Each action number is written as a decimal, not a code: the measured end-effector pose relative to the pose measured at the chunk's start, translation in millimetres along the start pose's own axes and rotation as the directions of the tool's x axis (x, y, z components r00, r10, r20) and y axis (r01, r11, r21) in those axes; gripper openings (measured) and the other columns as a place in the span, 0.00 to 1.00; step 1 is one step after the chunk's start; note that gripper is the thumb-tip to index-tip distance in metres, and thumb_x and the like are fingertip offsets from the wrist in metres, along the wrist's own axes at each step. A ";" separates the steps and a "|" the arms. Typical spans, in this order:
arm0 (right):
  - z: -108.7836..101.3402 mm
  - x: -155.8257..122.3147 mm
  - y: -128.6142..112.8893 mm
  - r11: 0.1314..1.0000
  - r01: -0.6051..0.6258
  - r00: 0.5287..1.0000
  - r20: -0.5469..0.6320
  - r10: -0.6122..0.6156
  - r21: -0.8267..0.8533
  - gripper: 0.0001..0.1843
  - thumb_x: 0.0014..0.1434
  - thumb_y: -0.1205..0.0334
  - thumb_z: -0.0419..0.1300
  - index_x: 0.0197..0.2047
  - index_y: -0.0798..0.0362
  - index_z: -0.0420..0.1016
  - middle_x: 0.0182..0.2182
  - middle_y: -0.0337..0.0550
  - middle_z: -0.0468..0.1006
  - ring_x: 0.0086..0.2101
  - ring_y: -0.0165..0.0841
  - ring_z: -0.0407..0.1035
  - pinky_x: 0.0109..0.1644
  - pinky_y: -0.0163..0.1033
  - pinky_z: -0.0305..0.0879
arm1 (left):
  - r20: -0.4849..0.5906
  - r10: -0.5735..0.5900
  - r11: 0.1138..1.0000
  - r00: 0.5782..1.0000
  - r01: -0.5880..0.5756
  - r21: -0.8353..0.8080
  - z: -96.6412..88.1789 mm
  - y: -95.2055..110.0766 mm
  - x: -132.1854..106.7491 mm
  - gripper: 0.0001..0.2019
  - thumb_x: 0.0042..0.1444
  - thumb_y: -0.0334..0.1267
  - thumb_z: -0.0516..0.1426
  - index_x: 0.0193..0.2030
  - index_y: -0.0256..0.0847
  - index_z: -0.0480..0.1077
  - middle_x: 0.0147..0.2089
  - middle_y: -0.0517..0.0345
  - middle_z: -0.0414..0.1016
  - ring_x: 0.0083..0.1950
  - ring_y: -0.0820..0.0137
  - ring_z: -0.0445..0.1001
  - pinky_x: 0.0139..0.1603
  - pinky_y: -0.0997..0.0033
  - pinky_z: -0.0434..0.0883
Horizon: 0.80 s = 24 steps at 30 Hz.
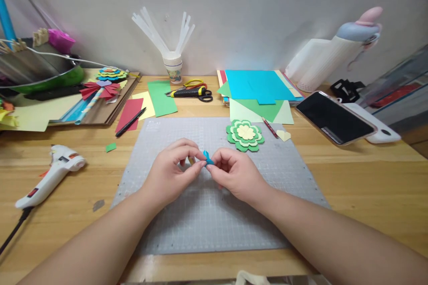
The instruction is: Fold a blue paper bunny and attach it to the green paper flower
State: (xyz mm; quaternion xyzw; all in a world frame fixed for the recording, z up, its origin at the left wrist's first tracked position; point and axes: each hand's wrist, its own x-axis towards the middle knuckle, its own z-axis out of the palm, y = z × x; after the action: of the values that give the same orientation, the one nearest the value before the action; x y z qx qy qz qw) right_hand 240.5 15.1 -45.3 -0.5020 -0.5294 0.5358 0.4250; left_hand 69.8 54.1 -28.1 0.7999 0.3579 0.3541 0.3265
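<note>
L hand [170, 171] & R hand [239, 173] meet above the middle of a grey gridded cutting mat [200, 225], fingertips close tog. Both pinch one small bright-blue folded paper piece [207, 159] btwn thumb & index; it's held w/ one end sticking up, L thumb nearly touching R thumb. R hand's other fingers curl in; L hand's are bent. Beyond R hand, at the mat's far R part, lies a layered green & pale-yellow paper flower [245, 133], w/ a dark-red wooden pencil [270, 128] & a pale-yellow heart-shaped paper cutout [284, 135] just R of it. Behind these: a stack w/ a bright-blue paper sheet [261, 82] on top. Far L of mat, on the light wood table [83, 240], a white plastic glue gun [53, 176] w/ black cord lies on its side. Nr mat's far L corner, a slim black pen [131, 122] lies across a red paper rectangle [127, 109]; a green paper rectangle [162, 98] lies beyond. Patterned paper cup [174, 71] w/ white straws [152, 31] stands by the wall.
</note>
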 end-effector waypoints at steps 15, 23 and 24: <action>-0.5 -1.1 0.8 0.999 -0.010 1.000 0.004 0.011 -0.032 0.08 0.52 0.62 0.60 0.26 0.52 0.65 0.19 0.31 0.64 0.17 0.24 0.59 0.21 0.31 0.56 | -0.008 0.030 0.996 1.000 -0.029 0.089 -0.8 0.2 -2.1 0.03 0.56 0.32 0.58 0.33 0.42 0.74 0.36 0.57 0.72 0.35 0.73 0.69 0.31 0.73 0.65; -0.6 -0.9 0.5 0.999 -0.018 1.000 0.002 0.018 -0.036 0.08 0.52 0.63 0.61 0.25 0.51 0.64 0.18 0.31 0.64 0.17 0.24 0.59 0.20 0.31 0.55 | 0.002 0.000 0.996 1.000 0.000 0.087 -2.2 2.0 -2.4 0.03 0.56 0.33 0.58 0.32 0.42 0.74 0.35 0.57 0.73 0.34 0.72 0.70 0.34 0.72 0.67; -0.6 -1.0 0.7 0.999 -0.019 1.000 0.004 0.019 -0.034 0.08 0.52 0.63 0.60 0.25 0.51 0.64 0.18 0.31 0.64 0.17 0.23 0.59 0.20 0.31 0.55 | 0.007 -0.004 0.996 1.000 0.003 0.084 -2.2 2.0 -2.1 0.03 0.56 0.33 0.58 0.32 0.42 0.74 0.35 0.58 0.73 0.35 0.72 0.70 0.35 0.72 0.67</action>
State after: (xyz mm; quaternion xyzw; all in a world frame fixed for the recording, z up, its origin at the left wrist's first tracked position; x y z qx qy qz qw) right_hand 241.3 14.1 -45.9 -0.5132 -0.5345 0.5317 0.4101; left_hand 67.7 52.0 -26.0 0.8136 0.3725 0.3352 0.2947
